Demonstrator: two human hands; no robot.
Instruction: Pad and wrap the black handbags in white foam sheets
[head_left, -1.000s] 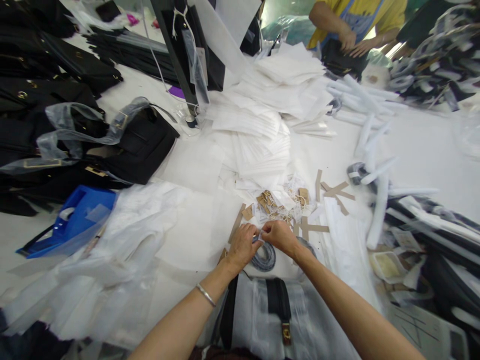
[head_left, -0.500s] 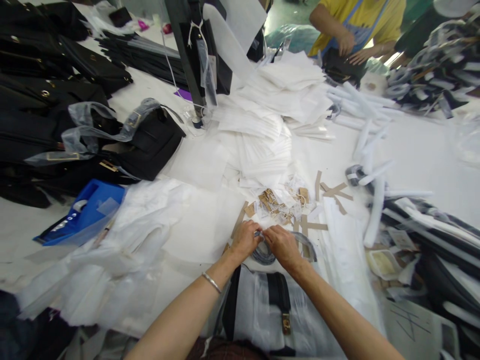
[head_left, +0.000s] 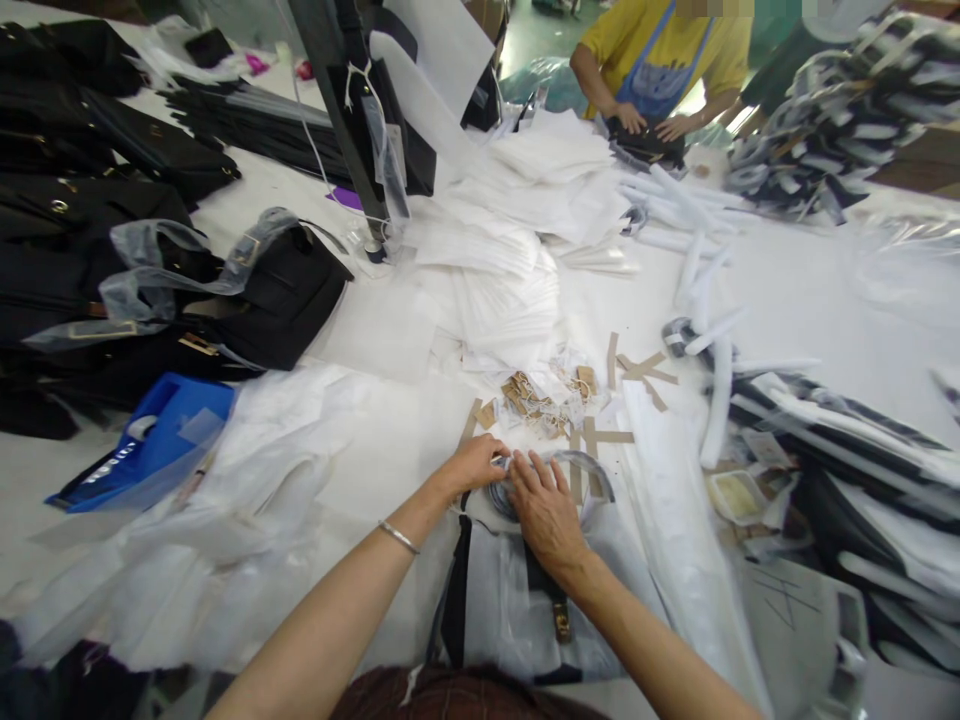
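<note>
My left hand [head_left: 471, 465] pinches the edge of a thin clear wrap over a coiled grey strap [head_left: 559, 470] at the near middle of the table. My right hand [head_left: 546, 510] lies flat on that coil with its fingers spread, pressing it down. Just below my hands lies a black bag in a clear plastic cover [head_left: 525, 600], with a dark strap and a brass buckle. A silver bangle is on my left wrist.
Small brown tags [head_left: 532, 395] and cardboard strips [head_left: 637, 370] lie just beyond my hands. White sheets [head_left: 510, 270] are piled behind. Black bags [head_left: 277, 290] and a blue tray [head_left: 142, 440] are at left, rolled striped goods [head_left: 810, 420] at right. A person in yellow [head_left: 660, 60] works opposite.
My right hand has gone from pinching beside the left hand to lying flat on the coiled strap. Both hands have come slightly nearer to me.
</note>
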